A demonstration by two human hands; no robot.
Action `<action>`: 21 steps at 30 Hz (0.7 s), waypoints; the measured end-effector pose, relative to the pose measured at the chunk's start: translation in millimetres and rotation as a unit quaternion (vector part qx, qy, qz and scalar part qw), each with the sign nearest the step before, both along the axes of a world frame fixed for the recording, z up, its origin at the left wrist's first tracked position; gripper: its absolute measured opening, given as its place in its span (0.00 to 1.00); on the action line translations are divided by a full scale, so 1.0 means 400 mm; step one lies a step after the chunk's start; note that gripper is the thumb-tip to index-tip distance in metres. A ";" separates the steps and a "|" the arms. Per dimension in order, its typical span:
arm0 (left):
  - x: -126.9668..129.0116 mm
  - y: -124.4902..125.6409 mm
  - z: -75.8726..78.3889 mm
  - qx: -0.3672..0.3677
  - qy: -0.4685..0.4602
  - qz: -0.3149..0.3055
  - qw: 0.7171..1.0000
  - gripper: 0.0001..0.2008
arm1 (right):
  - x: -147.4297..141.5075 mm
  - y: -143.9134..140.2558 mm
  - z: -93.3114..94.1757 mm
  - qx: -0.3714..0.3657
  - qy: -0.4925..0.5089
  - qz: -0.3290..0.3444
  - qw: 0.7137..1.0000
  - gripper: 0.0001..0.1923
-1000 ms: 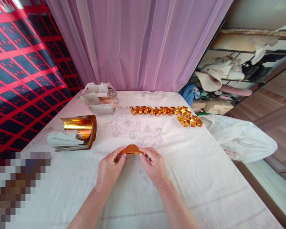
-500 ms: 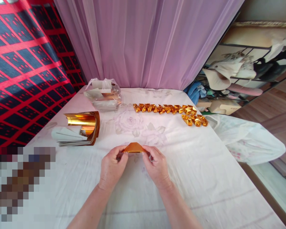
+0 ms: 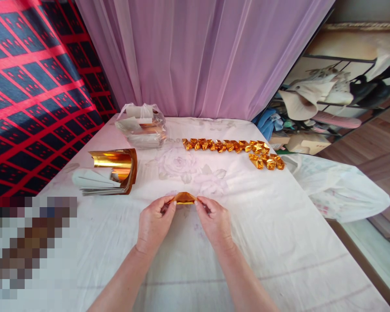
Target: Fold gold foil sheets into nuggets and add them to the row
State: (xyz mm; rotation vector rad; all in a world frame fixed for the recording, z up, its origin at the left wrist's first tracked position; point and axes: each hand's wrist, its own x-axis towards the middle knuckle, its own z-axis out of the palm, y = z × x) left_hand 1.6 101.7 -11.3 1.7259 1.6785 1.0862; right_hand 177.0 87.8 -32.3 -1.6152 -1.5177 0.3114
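Both hands pinch one small folded piece of gold paper (image 3: 184, 198) just above the white floral tablecloth (image 3: 279, 242). My left hand (image 3: 154, 225) grips its left end with thumb and fingertips. My right hand (image 3: 214, 221) grips its right end the same way. Farther back lies a row of several finished gold folded pieces (image 3: 227, 146), with a short second row (image 3: 267, 161) at its right end. A stack of gold sheets (image 3: 112, 173), its top sheets curled upward, lies to the left of my hands.
A clear plastic bag with paper packs (image 3: 141, 128) sits at the back left. A pink curtain (image 3: 201, 56) hangs behind the table. A white plastic bag (image 3: 338, 186) lies off the table's right edge, with cluttered shelves (image 3: 328, 99) beyond.
The folded gold piece looks narrower and more pressed together between my fingers than before. My hands stay in nearly the same place; the camera view has shifted slightly.
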 end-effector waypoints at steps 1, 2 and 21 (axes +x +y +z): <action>0.000 0.000 0.002 -0.004 0.001 0.000 1.000 0.12 | 0.001 0.000 0.000 -0.005 -0.006 0.003 1.000 0.13; 0.000 0.000 0.003 -0.007 0.005 0.002 1.000 0.12 | 0.002 0.000 0.000 -0.006 -0.011 0.005 1.000 0.13; -0.007 0.001 0.028 -0.030 0.119 -0.017 0.992 0.10 | 0.009 -0.003 0.003 0.004 -0.049 0.025 0.998 0.12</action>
